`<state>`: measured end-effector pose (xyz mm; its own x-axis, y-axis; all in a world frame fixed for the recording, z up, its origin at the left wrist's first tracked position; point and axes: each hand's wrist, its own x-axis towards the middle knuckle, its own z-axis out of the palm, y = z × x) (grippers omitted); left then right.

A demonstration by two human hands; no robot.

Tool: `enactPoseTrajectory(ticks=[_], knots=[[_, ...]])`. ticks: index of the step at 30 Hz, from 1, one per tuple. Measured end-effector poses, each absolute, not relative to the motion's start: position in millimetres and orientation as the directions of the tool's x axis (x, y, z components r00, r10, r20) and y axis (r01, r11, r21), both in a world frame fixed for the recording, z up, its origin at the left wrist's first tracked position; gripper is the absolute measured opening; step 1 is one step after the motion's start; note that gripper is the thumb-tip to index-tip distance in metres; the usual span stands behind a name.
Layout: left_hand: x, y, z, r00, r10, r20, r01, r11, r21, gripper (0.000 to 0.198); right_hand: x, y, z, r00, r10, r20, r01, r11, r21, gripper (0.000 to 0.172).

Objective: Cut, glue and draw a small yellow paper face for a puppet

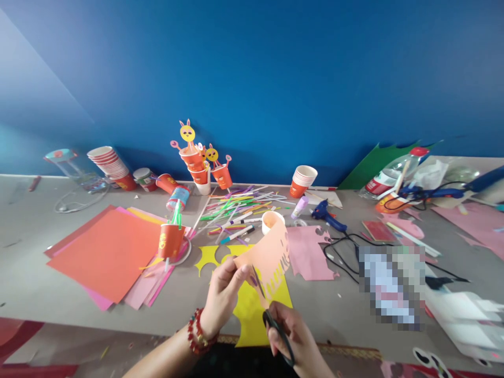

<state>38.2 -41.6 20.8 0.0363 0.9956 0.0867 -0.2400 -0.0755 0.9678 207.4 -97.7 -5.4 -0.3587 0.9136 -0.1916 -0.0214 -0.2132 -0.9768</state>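
Note:
My left hand (225,294), with red beads at the wrist, pinches the near left edge of a peach paper sheet (265,252) that has cut-outs along its right side. My right hand (293,333) is closed round the black handles of a pair of scissors (279,336). The scissor blades point up and left at the paper's near edge, beside my left fingers. Below the peach sheet lies yellow paper (254,320) with rounded pieces cut away. A white cup (268,219) stands just behind the peach sheet, partly covered by it.
Coloured sheets (106,257) and a red cup with straws (170,242) are at the left. Loose straws (240,206) and bunny-topped cups (191,157) lie behind. Pink paper (309,254), a blue glue gun (328,215) with black cable and a bottle (394,173) are at the right.

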Motion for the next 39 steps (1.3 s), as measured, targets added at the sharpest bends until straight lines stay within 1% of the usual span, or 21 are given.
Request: enactPoseTrajectory(ticks=[14, 22, 39], knots=[[38.8, -39.7, 21.9, 0.033, 0.998, 0.059, -0.225, -0.05, 0.973, 0.032, 208.7, -97.7, -11.9, -0.323, 0.925, -0.198, 0.001, -0.209, -0.978, 0.06], [39.2, -38.4, 21.8, 0.038, 0.999, 0.037, -0.242, -0.027, 0.97, 0.033, 210.1, -97.5, -9.1, -0.331, 0.919, -0.214, 0.022, -0.22, -0.975, 0.062], [35.2, -35.4, 29.1, 0.095, 0.994, 0.044, -0.122, -0.032, 0.992, 0.039, 211.6, -96.6, -11.6, -0.321, 0.916, -0.241, 0.067, -0.232, -0.97, 0.063]])
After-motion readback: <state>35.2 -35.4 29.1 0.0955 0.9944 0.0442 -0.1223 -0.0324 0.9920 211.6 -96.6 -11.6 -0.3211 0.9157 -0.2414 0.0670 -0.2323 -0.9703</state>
